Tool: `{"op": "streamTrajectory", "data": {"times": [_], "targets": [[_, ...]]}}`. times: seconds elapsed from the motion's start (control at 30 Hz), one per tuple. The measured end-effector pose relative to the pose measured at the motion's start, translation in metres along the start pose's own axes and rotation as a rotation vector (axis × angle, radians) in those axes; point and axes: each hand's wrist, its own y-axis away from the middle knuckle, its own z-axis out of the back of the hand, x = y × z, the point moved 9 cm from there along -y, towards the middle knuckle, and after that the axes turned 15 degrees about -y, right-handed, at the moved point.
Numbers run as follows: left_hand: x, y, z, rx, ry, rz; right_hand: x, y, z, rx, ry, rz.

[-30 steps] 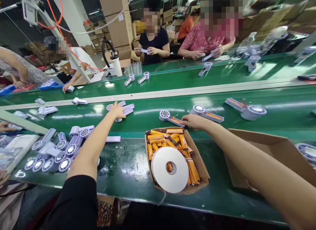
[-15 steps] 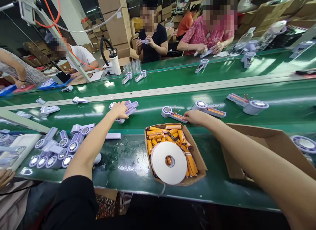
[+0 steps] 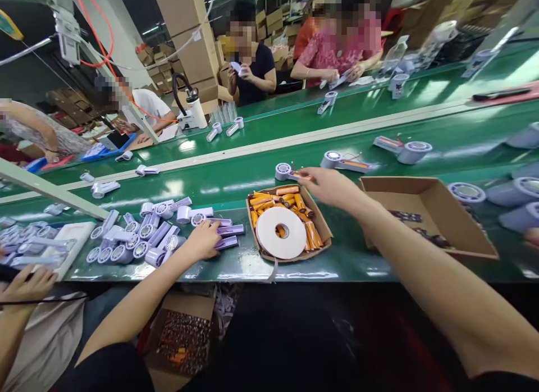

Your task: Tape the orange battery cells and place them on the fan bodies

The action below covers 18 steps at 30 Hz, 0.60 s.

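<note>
My left hand [image 3: 202, 240] is closed over a small group of lilac handheld fan housings [image 3: 229, 230] on the near bench, their handles sticking out to the right past my fingers. My right hand [image 3: 324, 184] has its fingers at the handle end of a lilac handheld fan [image 3: 283, 171] lying on the green belt; an orange battery and thin wires show in its open handle. Just below sits a cardboard box of orange batteries [image 3: 311, 235], with a white tape roll [image 3: 278, 235] lying on top.
More fan housings [image 3: 141, 249] are heaped to the left, near a white tray [image 3: 78, 243]. At right stands an open carton [image 3: 425, 206] with dark parts inside. Wired fans [image 3: 415, 152] lie along the belt. A neighbour's hand [image 3: 31, 285] is at far left; co-workers sit opposite.
My left hand has come from the belt down onto the near bench with the fan housings. My right hand stays at the fan's handle. The view has shifted.
</note>
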Motion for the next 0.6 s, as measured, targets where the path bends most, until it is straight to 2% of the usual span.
{"op": "streamTrajectory", "data": {"times": [0.07, 0.13, 0.2, 0.23, 0.3, 0.37, 0.43, 0.5, 0.6], "targets": [[-0.003, 0.001, 0.014, -0.134, 0.025, 0.035, 0.033, 0.058, 0.002, -0.025, -0.230, 0.141], [-0.014, 0.000, 0.047, -0.326, 0.043, 0.030, 0.047, 0.112, -0.009, 0.001, -0.395, 0.161], [-0.039, -0.006, 0.085, -0.491, 0.064, -0.097, 0.047, 0.154, -0.025, -0.001, -0.495, 0.097], [-0.056, -0.013, 0.102, -0.531, 0.072, -0.200, 0.043, 0.169, -0.033, -0.021, -0.519, 0.054], [-0.086, -0.033, 0.122, -0.496, 0.069, -0.389, 0.037, 0.191, -0.043, -0.064, -0.532, 0.000], [-0.101, -0.055, 0.128, -0.387, 0.050, -0.475, 0.037, 0.207, -0.051, -0.065, -0.534, -0.001], [-0.099, -0.067, 0.129, -0.332, 0.035, -0.477, 0.041, 0.220, -0.058, -0.023, -0.553, -0.005], [-0.085, -0.064, 0.127, -0.347, 0.047, -0.448, 0.039, 0.231, -0.064, 0.000, -0.583, -0.076], [-0.059, -0.042, 0.115, -0.420, 0.127, -0.355, 0.032, 0.236, -0.083, -0.007, -0.678, -0.245]]}}
